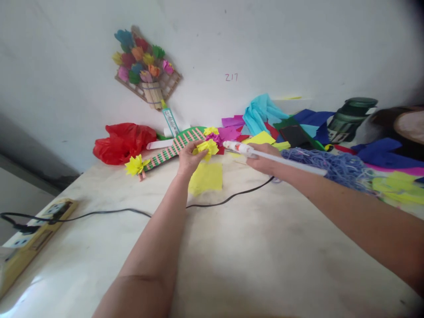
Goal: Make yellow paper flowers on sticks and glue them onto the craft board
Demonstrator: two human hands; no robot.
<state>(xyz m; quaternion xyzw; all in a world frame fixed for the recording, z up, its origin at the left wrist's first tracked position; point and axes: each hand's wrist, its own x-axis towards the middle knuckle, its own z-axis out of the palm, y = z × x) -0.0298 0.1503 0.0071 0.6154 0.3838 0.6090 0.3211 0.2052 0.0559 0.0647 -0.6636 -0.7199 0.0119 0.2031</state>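
My left hand pinches a yellow paper flower over the table. In my right hand is a white hot glue gun, its nozzle pointing left toward the flower and a long glue stick sticking out behind. A green guitar-shaped craft with pale pink strips lies just behind my left hand. Another yellow paper flower sits at its narrow end, and yellow and magenta paper flowers are at its wide end. Below my left hand lies a square of yellow paper.
A black cord runs across the table to a power strip at left. Red plastic, coloured paper, blue shredded strands and a dark green jar line the back. A paper-flower decoration hangs on the wall.
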